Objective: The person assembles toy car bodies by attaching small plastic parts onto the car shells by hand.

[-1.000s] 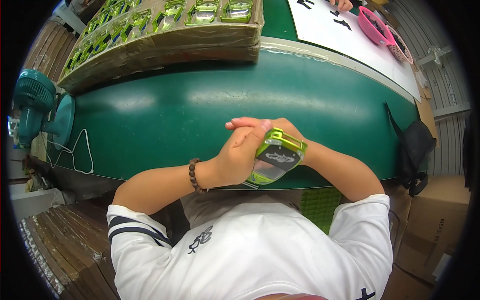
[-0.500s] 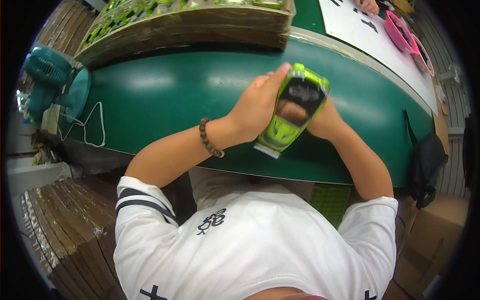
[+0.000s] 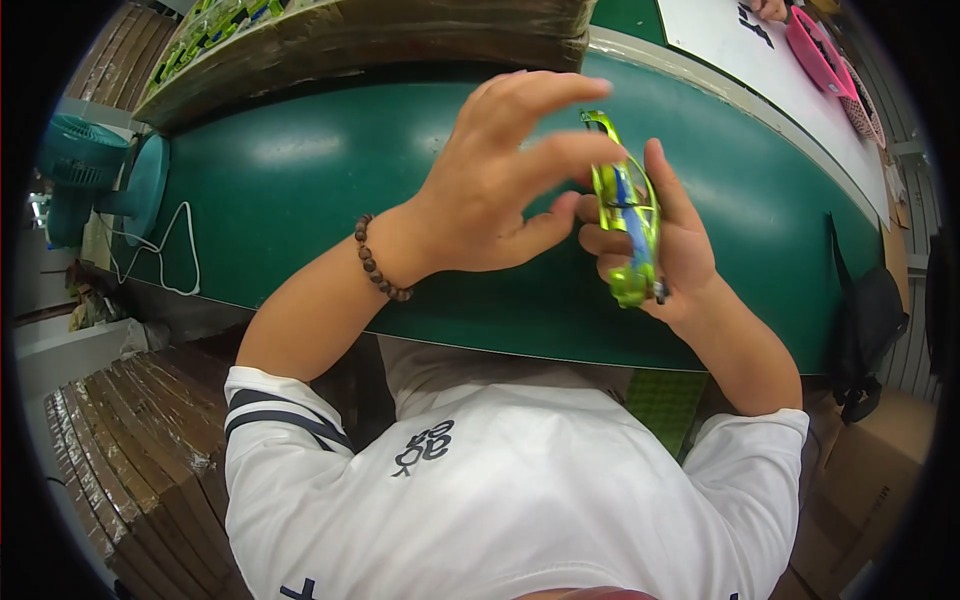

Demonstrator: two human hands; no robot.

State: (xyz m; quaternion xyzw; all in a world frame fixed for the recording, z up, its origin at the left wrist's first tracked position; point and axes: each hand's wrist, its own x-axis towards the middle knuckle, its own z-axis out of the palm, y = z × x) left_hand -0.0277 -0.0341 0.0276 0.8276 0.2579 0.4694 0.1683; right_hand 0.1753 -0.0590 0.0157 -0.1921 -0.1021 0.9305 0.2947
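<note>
1. Green table (image 3: 300,190): wide, curved, fills the middle; both hands are raised above it.
2. Cardboard tray (image 3: 380,35): sits at the table's far edge, stocked with green items.
3. Teal fan (image 3: 90,175): stands at the table's left end, white cord trailing beside it.
4. Left hand (image 3: 500,185): beaded bracelet (image 3: 380,262) at the wrist; fingers spread and loosened, fingertips touching the toy car's upper side, not gripping it.
5. Right hand (image 3: 665,240): wrapped around the toy car from behind, holding it.
6. Toy car (image 3: 625,220): bright green with a blue stripe, held on edge between both hands.
</note>
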